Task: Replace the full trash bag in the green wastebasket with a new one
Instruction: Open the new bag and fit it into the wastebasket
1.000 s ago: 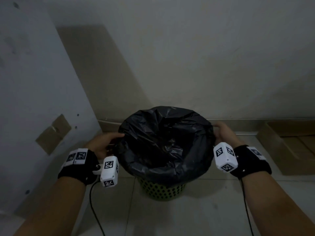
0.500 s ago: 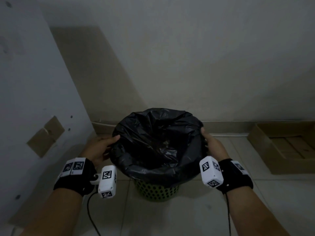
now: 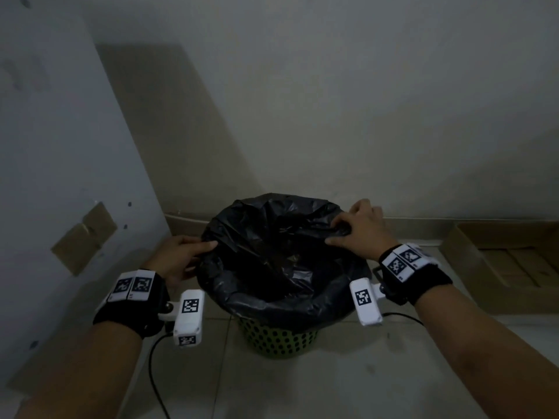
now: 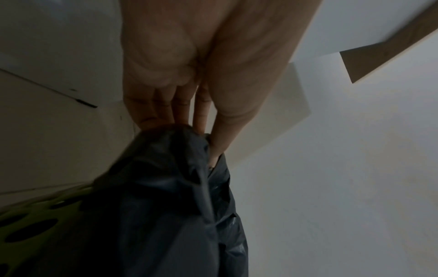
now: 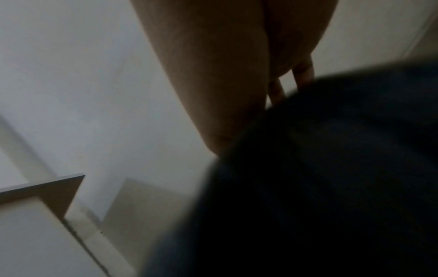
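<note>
A green perforated wastebasket (image 3: 278, 340) stands on the floor against the wall, lined with a black trash bag (image 3: 272, 267) folded over its rim. My left hand (image 3: 184, 252) pinches the bag's left edge between thumb and fingers; the left wrist view shows the pinched black plastic (image 4: 189, 187) and the green basket wall (image 4: 31, 224). My right hand (image 3: 357, 231) grips a gathered fold of the bag at the far right of the rim, lifted off it. In the right wrist view the blurred bag (image 5: 320, 187) hides most of the fingers.
A white wall rises directly behind the basket, and a white panel with taped cardboard patches (image 3: 81, 237) stands at the left. An open cardboard box (image 3: 502, 261) lies on the tiled floor at the right. A cable (image 3: 154, 373) trails from my left wrist.
My right hand has moved from the bag's right side up to the far right rim and bunched the plastic there. My left hand shifted slightly and keeps its hold on the left edge.
</note>
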